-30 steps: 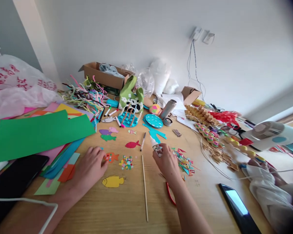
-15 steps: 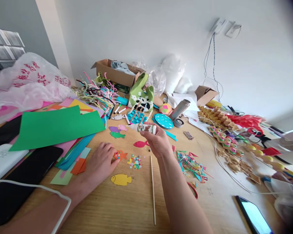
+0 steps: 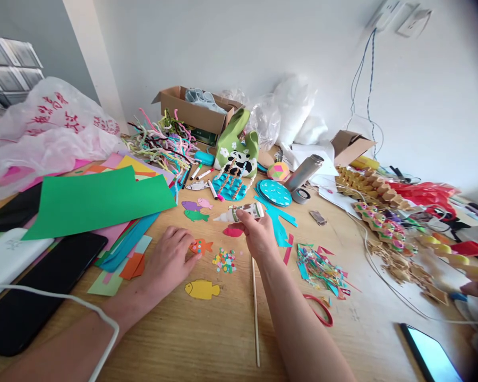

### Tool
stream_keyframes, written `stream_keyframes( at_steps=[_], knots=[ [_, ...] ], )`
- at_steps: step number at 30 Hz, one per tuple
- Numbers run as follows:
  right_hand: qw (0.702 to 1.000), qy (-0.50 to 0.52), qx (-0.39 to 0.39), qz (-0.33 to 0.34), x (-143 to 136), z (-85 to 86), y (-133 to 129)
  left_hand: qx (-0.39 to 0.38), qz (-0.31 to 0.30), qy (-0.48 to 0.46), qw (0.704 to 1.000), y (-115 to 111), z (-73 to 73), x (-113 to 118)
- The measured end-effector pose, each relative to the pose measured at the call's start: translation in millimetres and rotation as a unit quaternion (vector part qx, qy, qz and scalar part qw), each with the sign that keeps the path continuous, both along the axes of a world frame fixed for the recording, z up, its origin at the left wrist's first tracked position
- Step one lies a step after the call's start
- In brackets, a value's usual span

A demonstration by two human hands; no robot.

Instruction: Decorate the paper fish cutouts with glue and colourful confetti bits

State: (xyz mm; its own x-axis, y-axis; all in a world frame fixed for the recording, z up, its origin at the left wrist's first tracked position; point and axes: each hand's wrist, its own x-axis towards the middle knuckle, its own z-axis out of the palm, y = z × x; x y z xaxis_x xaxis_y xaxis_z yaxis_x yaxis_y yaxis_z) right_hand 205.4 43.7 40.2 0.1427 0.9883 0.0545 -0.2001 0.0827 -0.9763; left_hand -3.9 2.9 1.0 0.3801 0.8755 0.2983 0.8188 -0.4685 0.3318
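My right hand point(image 3: 258, 229) grips a white glue bottle point(image 3: 247, 212) with a printed label, its clear nozzle pointing left and slightly down above the table. Near its fingers lies a red paper fish point(image 3: 233, 232). My left hand point(image 3: 174, 254) rests on the table, its curled fingers and thumb holding down the left end of an orange paper fish point(image 3: 202, 246) dotted with small paper circles. Just right of that is a heap of coloured paper dots point(image 3: 224, 260). A yellow paper fish point(image 3: 202, 289) lies nearer me, with purple, pink and green paper fish point(image 3: 196, 215) beyond.
A thin wooden stick point(image 3: 255, 313) lies by my right forearm. Paper scraps point(image 3: 318, 265), a red ring point(image 3: 322, 310) and a phone point(image 3: 430, 350) are to the right. Green paper sheets point(image 3: 99, 204) and a white cable point(image 3: 83, 307) are left. A metal flask point(image 3: 306, 172) leans behind.
The view has shifted, so things sit further right. The glue bottle's nozzle has tipped lower, and my right hand has turned slightly. My left hand stays at the orange fish.
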Motion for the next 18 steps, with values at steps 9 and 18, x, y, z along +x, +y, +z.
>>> stream_keyframes(
  at_steps=[9,18],
  knots=[
    [0.972,-0.224,0.022,-0.059,-13.7,-10.3,-11.2,0.020,-0.034,0.066,0.997,-19.9,15.5,5.5],
    [0.915,-0.398,0.042,-0.053,-27.7,-16.7,-18.9,0.009,-0.036,0.140,0.990,-33.5,10.8,12.1]
  ],
)
